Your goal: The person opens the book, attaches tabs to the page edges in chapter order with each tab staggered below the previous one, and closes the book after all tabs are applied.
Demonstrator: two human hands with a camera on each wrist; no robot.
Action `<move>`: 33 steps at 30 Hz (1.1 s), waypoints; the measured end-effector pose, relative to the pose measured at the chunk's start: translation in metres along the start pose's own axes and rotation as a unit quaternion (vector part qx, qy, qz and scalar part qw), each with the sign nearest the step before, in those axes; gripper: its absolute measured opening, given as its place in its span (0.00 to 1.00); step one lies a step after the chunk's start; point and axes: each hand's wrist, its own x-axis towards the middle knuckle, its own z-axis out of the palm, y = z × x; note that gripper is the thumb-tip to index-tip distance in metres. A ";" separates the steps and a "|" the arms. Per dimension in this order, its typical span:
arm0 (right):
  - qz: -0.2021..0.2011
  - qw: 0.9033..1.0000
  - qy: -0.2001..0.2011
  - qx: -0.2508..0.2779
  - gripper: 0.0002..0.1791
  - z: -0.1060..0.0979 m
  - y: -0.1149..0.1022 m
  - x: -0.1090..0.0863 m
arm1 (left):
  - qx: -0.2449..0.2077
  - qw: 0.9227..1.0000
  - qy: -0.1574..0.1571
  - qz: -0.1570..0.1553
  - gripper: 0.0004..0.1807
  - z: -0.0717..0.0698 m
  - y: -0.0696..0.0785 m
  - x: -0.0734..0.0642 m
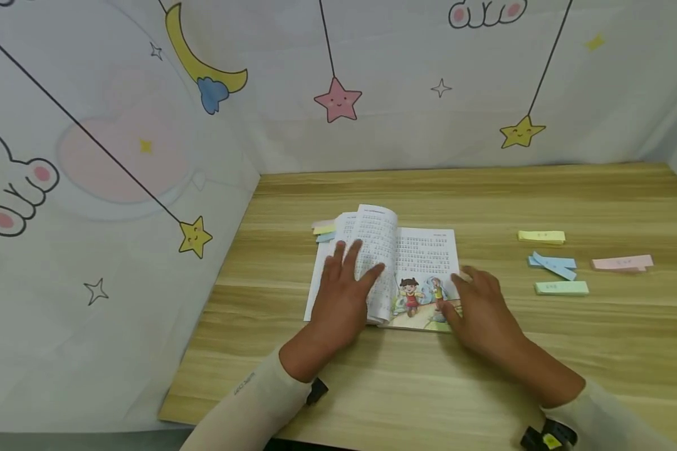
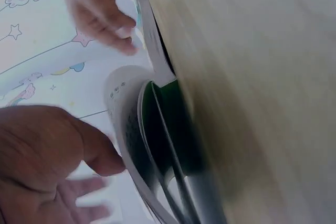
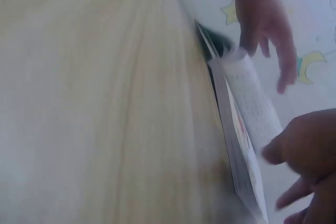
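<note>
An open book (image 1: 427, 250) lies on the wooden table, its right page printed with text and a coloured picture of children. The left-hand pages (image 1: 379, 228) bulge up in a curve beside the spine. My left hand (image 1: 341, 304) rests against those pages, fingers spread; its thumb touches the curved paper in the left wrist view. At the book's right edge is my right hand (image 1: 482, 313), with its thumb over the page corner and its fingers loosely bent. Coloured paper tabs (image 1: 325, 237) stick out past the left pages.
Right of the book lie paper strips: yellow (image 1: 541, 237), crossed blue (image 1: 553, 264), green (image 1: 561, 288) and pink (image 1: 622, 263). A white cloth backdrop (image 1: 395, 144) with printed stars and a moon stands behind and left of the table (image 1: 406, 388).
</note>
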 end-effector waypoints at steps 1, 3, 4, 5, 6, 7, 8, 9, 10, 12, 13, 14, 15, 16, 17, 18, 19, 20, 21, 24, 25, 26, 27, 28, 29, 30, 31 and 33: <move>0.025 0.999 -0.002 -0.029 0.28 -0.001 0.003 0.000 | 0.001 1.000 -0.008 0.022 0.31 0.000 0.000 0.000; 0.047 0.997 -0.012 -0.066 0.32 -0.001 0.007 -0.001 | -0.014 0.998 -0.020 0.056 0.20 0.000 0.001 -0.001; 0.046 0.996 -0.014 -0.074 0.32 -0.001 0.008 -0.001 | -0.024 0.997 -0.026 0.062 0.15 -0.001 0.002 -0.001; 0.041 0.996 -0.010 -0.075 0.31 0.000 0.008 -0.001 | -0.038 0.997 -0.035 0.059 0.11 -0.001 0.003 -0.001; 0.031 0.997 -0.001 -0.069 0.31 0.001 0.007 -0.001 | -0.054 0.996 -0.043 0.051 0.11 -0.002 0.004 -0.001; 0.016 0.998 0.009 -0.057 0.30 0.003 0.006 -0.001 | -0.068 0.996 -0.048 0.038 0.16 -0.003 0.005 -0.001; -0.004 0.999 0.015 -0.040 0.31 0.004 0.004 -0.001 | -0.082 0.995 -0.051 0.022 0.21 -0.004 0.006 0.000; -0.030 0.999 0.015 -0.020 0.31 0.004 0.002 -0.001 | -0.099 0.994 -0.053 0.006 0.27 -0.005 0.007 0.000; -0.061 0.998 0.007 0.006 0.32 0.005 -0.001 -0.001 | -0.113 0.992 -0.056 -0.010 0.31 -0.006 0.008 0.000; -0.131 0.988 -0.033 0.070 0.30 0.006 -0.007 -0.003 | -0.135 0.988 -0.058 -0.041 0.39 -0.006 0.009 0.001; -0.161 0.980 -0.060 0.104 0.28 0.006 -0.010 -0.004 | -0.137 0.988 -0.053 -0.051 0.42 -0.006 0.009 0.001; -0.184 0.970 -0.084 0.132 0.26 0.006 -0.012 -0.006 | -0.134 0.988 -0.045 -0.057 0.44 -0.005 0.009 0.001; -0.194 0.963 -0.103 0.157 0.23 0.005 -0.014 -0.007 | -0.127 0.989 -0.036 -0.063 0.47 -0.004 0.009 0.001; -0.192 0.961 -0.107 0.167 0.19 0.005 -0.015 -0.008 | -0.116 0.991 -0.028 -0.069 0.49 -0.002 0.009 0.001; -0.176 0.965 -0.096 0.168 0.16 0.005 -0.016 -0.009 | -0.100 0.992 -0.017 -0.073 0.50 0.000 0.008 0.001; -0.154 0.973 -0.074 0.156 0.14 0.004 -0.016 -0.008 | -0.079 0.994 -0.011 -0.072 0.49 0.002 0.007 0.001; -0.124 0.983 -0.045 0.130 0.14 0.004 -0.014 -0.006 | -0.059 0.996 -0.005 -0.067 0.48 0.003 0.006 0.001; -0.083 0.992 -0.022 0.097 0.15 0.003 -0.013 -0.004 | -0.042 0.997 -0.003 -0.061 0.45 0.004 0.005 0.001; -0.040 0.997 -0.004 0.059 0.18 0.002 -0.010 -0.003 | -0.026 0.998 -0.004 -0.049 0.42 0.004 0.004 0.001; 0.052 0.998 0.004 -0.041 0.29 0.001 -0.001 0.000 | -0.004 1.000 -0.020 0.008 0.31 0.001 0.003 -0.001; 0.067 0.996 -0.004 -0.064 0.32 0.001 0.002 0.000 | -0.007 0.999 -0.023 0.026 0.27 0.000 0.004 -0.002; 0.075 0.994 -0.012 -0.077 0.33 0.001 0.003 -0.001 | -0.013 0.999 -0.025 0.040 0.21 0.000 0.005 -0.002; 0.077 0.993 -0.015 -0.083 0.33 0.002 0.003 -0.001 | -0.022 0.998 -0.027 0.049 0.16 -0.001 0.006 -0.003; 0.076 0.993 -0.016 -0.087 0.33 0.003 0.003 -0.001 | -0.034 0.998 -0.030 0.050 0.13 -0.002 0.006 -0.004; 0.072 0.993 -0.012 -0.090 0.33 0.003 0.002 -0.002 | -0.046 0.997 -0.032 0.045 0.11 -0.002 0.007 -0.004; 0.068 0.993 -0.009 -0.093 0.33 0.003 0.001 -0.001 | -0.056 0.997 -0.033 0.038 0.12 -0.002 0.008 -0.004; 0.064 0.993 -0.003 -0.098 0.33 0.003 0.000 -0.001 | -0.064 0.997 -0.034 0.030 0.14 -0.003 0.009 -0.004; 0.060 0.992 0.003 -0.108 0.32 0.003 -0.003 -0.002 | -0.079 0.996 -0.044 0.014 0.19 -0.004 0.011 -0.004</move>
